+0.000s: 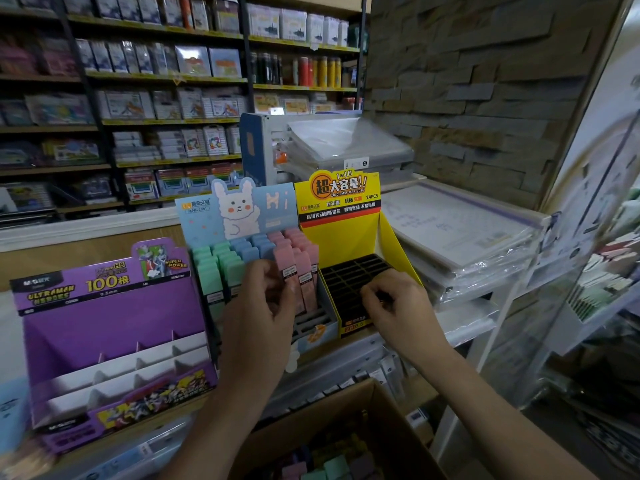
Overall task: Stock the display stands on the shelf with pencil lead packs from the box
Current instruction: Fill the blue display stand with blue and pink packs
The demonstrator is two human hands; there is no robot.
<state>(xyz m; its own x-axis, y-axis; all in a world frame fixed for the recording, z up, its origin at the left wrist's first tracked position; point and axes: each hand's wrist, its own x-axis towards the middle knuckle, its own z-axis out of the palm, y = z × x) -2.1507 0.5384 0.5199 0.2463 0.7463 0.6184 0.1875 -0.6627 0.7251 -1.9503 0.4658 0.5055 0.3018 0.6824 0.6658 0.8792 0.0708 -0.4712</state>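
Slim pastel lead packs (228, 268), green, blue and pink, stand upright in the blue rabbit stand (242, 206). The left hand (259, 306) fingers pinch a pink pack (289, 265). The right hand (398, 306) fingers are curled, but I cannot tell around what.

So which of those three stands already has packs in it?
The middle blue bunny stand, holding pastel packs; the purple stand and yellow stand look empty.

In the yellow stand (388, 233) black slots (349, 275) lie open between side walls (398, 251).
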